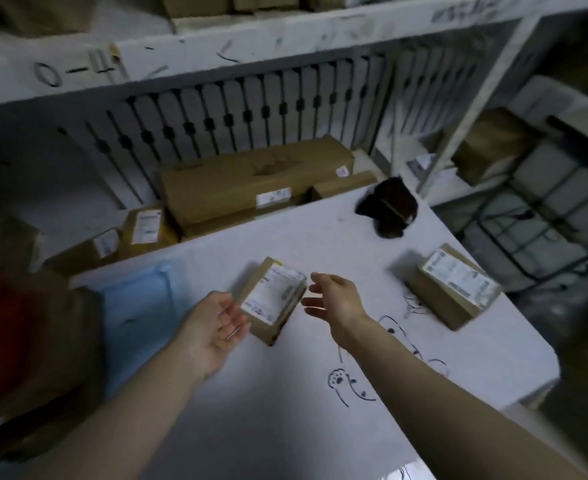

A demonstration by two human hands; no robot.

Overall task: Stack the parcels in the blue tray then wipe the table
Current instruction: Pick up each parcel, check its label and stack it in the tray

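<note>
Stacking is in hand: left hand (pixel 216 322) and right hand (pixel 334 299), both spread, flank the centre-frame parcel (pixel 273 299), which likely needs clasping and carrying left to the blue tray (pixel 136 299).

A: what kind of site?
B: parcel storeroom, small warehouse
A: evidence?
B: white shelving (pixel 285 39) with hand-scrawled bin codes (pixel 78 69), brown cartons (pixel 251 181) carrying shipping labels (pixel 273 197) piled behind a white table (pixel 320 410)
A: anything else?
B: more boxes (pixel 493 147) on the shelves to the right
</note>
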